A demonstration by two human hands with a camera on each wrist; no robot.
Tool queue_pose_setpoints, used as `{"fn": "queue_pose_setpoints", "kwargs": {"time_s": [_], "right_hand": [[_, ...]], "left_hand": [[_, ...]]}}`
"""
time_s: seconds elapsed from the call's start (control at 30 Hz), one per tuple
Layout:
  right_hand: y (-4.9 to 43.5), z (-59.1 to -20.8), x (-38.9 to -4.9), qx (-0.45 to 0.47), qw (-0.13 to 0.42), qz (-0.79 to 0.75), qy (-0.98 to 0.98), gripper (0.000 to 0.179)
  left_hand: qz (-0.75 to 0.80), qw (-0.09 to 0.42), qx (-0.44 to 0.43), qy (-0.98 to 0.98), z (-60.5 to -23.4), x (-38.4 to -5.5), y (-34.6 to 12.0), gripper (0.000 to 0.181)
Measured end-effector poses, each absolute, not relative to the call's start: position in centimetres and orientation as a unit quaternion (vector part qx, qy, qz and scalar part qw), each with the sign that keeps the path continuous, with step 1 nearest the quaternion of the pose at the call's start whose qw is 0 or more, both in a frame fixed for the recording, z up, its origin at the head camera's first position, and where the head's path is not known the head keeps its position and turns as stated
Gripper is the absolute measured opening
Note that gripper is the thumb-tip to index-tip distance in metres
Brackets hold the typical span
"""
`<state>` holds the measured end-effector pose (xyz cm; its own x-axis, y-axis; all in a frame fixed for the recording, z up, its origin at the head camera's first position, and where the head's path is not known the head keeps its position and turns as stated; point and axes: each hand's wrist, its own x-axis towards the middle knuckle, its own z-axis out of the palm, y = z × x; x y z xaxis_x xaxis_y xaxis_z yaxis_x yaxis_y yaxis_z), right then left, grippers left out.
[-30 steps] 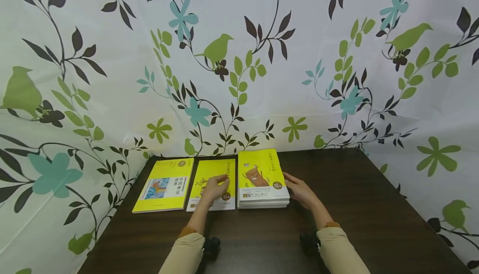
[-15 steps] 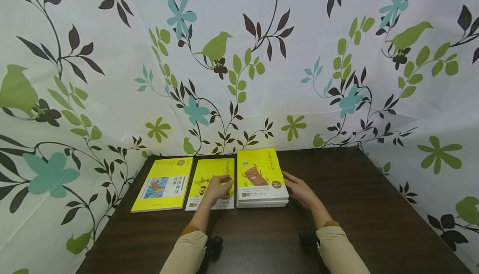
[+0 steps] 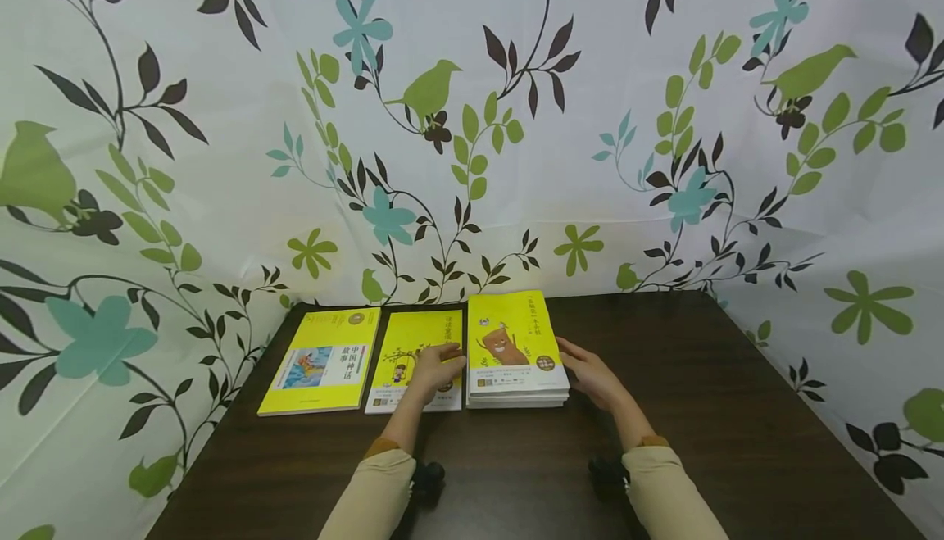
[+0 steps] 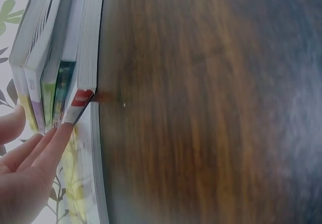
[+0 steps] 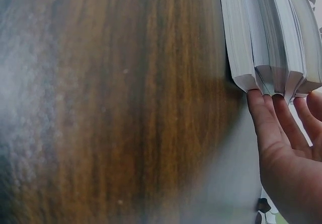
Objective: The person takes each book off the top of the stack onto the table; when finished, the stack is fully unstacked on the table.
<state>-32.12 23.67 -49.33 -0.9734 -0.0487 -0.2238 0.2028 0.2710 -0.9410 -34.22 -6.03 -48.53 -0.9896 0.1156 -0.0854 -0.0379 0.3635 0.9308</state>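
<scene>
A stack of several yellow-covered books (image 3: pixel 505 347) lies on the dark table, with a smiling log figure on the top cover. My left hand (image 3: pixel 437 371) is at the stack's left side, above a single yellow book (image 3: pixel 401 339). In the left wrist view its straight fingers (image 4: pixel 53 146) touch the coloured spines (image 4: pixel 60 90). On the other side, my right hand (image 3: pixel 596 379) has its extended fingertips against the page edges (image 5: pixel 274 38), as the right wrist view shows. Part of the single book's cover is hidden under the left hand.
Another yellow book (image 3: pixel 320 364) with a blue picture lies flat at the far left. The dark wooden table (image 3: pixel 708 409) extends to the right and front. A white cloth (image 3: pixel 516 163) printed with leaves and birds hangs right behind the table's back edge.
My left hand has moved right across the single book to the stack's left side. The right hand stays at the stack's right side, and the books look unmoved.
</scene>
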Motion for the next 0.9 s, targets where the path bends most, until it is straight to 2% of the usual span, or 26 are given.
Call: {"fn": "queue_pose_setpoints", "kwargs": {"time_s": [0.4, 0.63, 0.9], "right_hand": [[23.70, -49.36, -32.05, 0.044, 0.101, -0.599, 0.793, 0.055], [23.56, -48.94, -32.12, 0.057, 0.108, -0.596, 0.793, 0.056], [23.08, -48.57, -32.36, 0.078, 0.094, -0.544, 0.830, 0.076]], "left_hand": [[0.600, 0.116, 0.013, 0.791, -48.33, -34.32, -5.24, 0.047], [0.598, 0.161, 0.006, 0.785, -48.08, -34.48, -5.19, 0.049], [0.627, 0.186, 0.002, 0.756, -48.36, -34.55, -5.32, 0.054]]}}
